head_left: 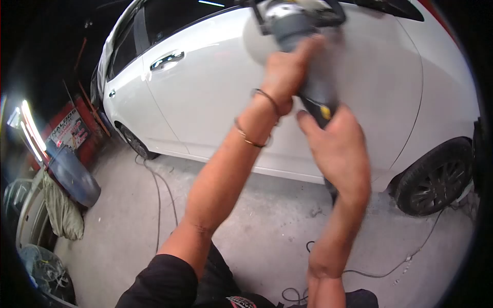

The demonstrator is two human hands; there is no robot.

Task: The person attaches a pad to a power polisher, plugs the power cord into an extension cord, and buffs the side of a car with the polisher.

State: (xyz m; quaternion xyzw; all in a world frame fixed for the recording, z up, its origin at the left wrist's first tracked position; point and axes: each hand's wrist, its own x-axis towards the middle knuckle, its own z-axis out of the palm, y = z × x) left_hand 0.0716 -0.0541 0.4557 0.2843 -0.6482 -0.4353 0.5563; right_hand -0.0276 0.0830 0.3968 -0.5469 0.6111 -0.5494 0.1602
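A dark-bodied car polisher (321, 84) is held up against the white car door (215, 97). Its pale round pad (255, 41) lies at the panel's upper part, partly hidden by the tool's head. My left hand (288, 74), with bangles at the wrist, is closed round the polisher's neck just behind the head. Lower down, my right hand (339, 143) wraps the rear grip. Motion smears the tool and my fingers a little. A chrome door handle (167, 60) sits on the door to the left of my hands.
Cords (158, 190) run over the concrete floor (123, 205), another cable (385, 274) trails at right. A car wheel (436, 177) stands at right. On the left are a blue drum (74, 174), bright tube lights (33, 126) and a clear bin (46, 269).
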